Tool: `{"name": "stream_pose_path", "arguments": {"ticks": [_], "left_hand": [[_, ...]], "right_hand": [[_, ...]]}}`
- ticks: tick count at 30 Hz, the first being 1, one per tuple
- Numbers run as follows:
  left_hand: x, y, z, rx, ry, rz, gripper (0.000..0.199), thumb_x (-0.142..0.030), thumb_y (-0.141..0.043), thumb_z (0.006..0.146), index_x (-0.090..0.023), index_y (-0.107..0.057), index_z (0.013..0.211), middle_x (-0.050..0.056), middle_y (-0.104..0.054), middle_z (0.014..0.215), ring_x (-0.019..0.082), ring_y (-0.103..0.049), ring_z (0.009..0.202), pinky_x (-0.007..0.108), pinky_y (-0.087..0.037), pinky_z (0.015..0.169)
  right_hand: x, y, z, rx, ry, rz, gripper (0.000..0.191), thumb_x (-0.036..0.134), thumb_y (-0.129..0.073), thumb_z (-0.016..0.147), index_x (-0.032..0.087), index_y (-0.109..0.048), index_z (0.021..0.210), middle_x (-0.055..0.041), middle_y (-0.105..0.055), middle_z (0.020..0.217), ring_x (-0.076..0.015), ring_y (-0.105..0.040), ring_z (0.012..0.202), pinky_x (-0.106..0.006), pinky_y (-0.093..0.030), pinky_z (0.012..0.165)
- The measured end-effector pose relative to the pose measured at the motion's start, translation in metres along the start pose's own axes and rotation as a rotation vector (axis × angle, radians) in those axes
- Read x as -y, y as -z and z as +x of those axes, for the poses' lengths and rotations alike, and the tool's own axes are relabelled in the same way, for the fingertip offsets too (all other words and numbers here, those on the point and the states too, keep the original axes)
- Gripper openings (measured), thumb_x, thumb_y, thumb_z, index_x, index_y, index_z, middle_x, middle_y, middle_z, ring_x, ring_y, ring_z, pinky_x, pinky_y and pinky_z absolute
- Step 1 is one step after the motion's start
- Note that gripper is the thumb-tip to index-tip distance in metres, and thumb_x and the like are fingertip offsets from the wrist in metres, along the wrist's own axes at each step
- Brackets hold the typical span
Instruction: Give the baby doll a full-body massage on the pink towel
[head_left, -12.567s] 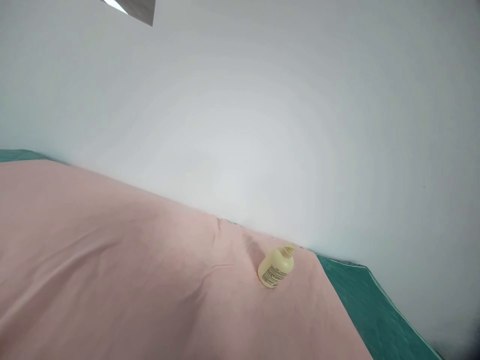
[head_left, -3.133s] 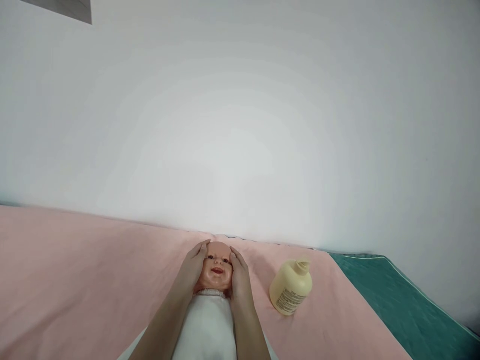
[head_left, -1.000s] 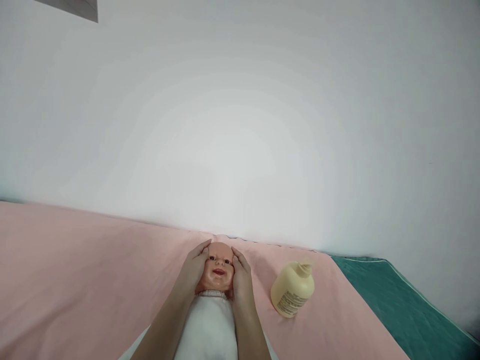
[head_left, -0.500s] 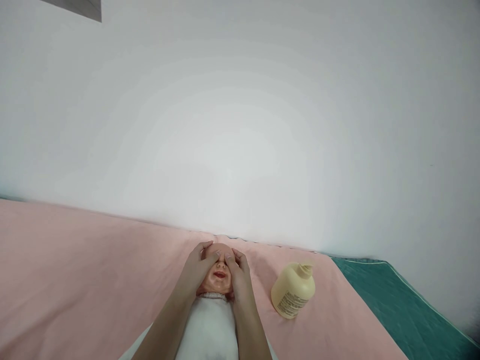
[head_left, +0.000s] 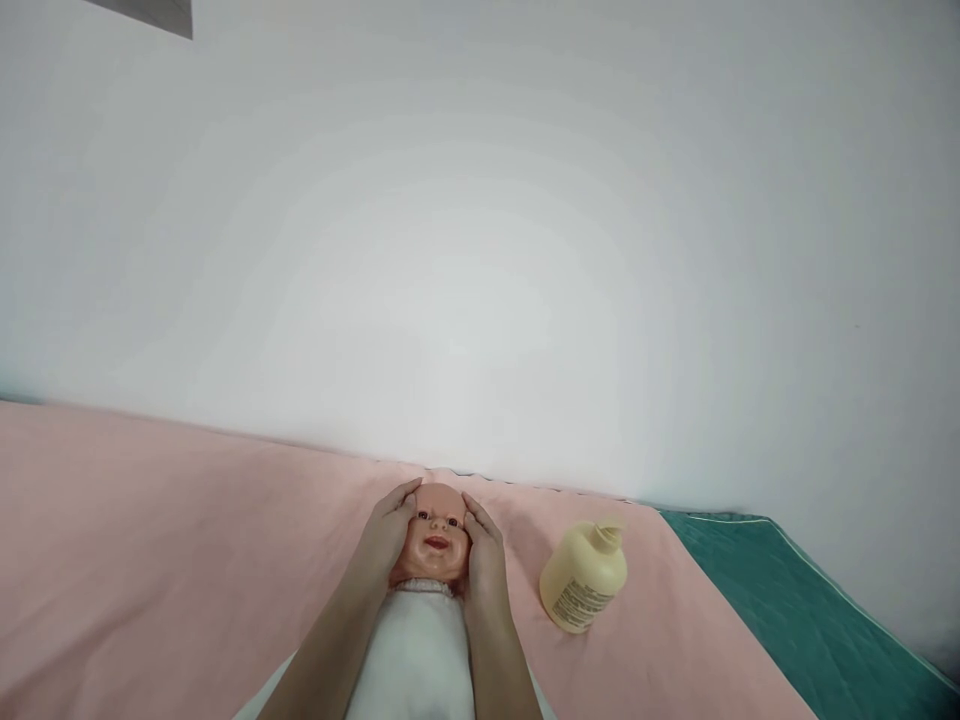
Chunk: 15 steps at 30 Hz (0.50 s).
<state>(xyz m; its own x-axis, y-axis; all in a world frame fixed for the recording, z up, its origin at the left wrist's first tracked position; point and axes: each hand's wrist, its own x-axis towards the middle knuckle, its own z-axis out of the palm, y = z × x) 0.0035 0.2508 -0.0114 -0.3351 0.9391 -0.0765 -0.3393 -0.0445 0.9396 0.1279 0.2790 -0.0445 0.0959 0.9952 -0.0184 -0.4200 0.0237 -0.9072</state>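
Observation:
A baby doll point(head_left: 435, 550) in a white garment point(head_left: 416, 655) lies on its back at the bottom centre, its head toward the wall. My left hand point(head_left: 391, 532) is cupped round the left side of its head, with the thumb near the temple. On the opposite side, my right hand point(head_left: 484, 545) holds the head the same way. The doll's eyes and red mouth show between my hands. A pale yellow pump bottle point(head_left: 583, 580) with printed text stands to the right of my right hand.
A pink sheet point(head_left: 187, 560) lies under the doll and the bottle. Green quilted cloth point(head_left: 810, 610) shows at the right. Behind them rises a plain white wall point(head_left: 465, 250), with a grey patch point(head_left: 161, 12) at its top left.
Both thumbs have moved outward from beside the doll's nose to the sides of its head, uncovering its eyes. My hands still hold the head.

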Motion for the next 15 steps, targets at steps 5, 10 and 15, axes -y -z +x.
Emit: {"name": "stream_pose_path", "arguments": {"ticks": [5, 10, 15], "left_hand": [[0.001, 0.0, -0.003, 0.048, -0.021, 0.029, 0.036, -0.043, -0.062, 0.078, -0.016, -0.065, 0.102, 0.012, -0.068, 0.112, 0.026, -0.065, 0.1, 0.034, -0.051, 0.086], [-0.001, 0.002, -0.004, 0.04, 0.022, 0.122, 0.045, -0.032, -0.069, 0.072, -0.017, -0.058, 0.114, 0.012, -0.068, 0.107, 0.027, -0.067, 0.094, 0.037, -0.053, 0.081], [-0.002, 0.002, -0.003, 0.032, 0.031, 0.155, 0.044, -0.027, -0.07, 0.07, -0.018, -0.058, 0.112, 0.012, -0.067, 0.106, 0.027, -0.066, 0.094, 0.036, -0.053, 0.079]], "right_hand": [[0.003, -0.006, -0.004, 0.0, 0.023, -0.016, 0.037, 0.041, -0.07, 0.066, 0.019, -0.07, 0.095, -0.0079, -0.07, 0.106, -0.0281, -0.063, 0.103, -0.036, -0.052, 0.085], [0.005, -0.008, -0.01, 0.024, 0.011, -0.085, 0.049, 0.045, -0.075, 0.066, 0.018, -0.064, 0.106, -0.0096, -0.069, 0.103, -0.029, -0.064, 0.097, -0.036, -0.054, 0.078], [0.007, -0.007, -0.011, 0.018, 0.024, -0.131, 0.046, 0.039, -0.074, 0.065, 0.02, -0.063, 0.105, -0.0073, -0.069, 0.101, -0.0264, -0.065, 0.095, -0.032, -0.054, 0.076]]}}
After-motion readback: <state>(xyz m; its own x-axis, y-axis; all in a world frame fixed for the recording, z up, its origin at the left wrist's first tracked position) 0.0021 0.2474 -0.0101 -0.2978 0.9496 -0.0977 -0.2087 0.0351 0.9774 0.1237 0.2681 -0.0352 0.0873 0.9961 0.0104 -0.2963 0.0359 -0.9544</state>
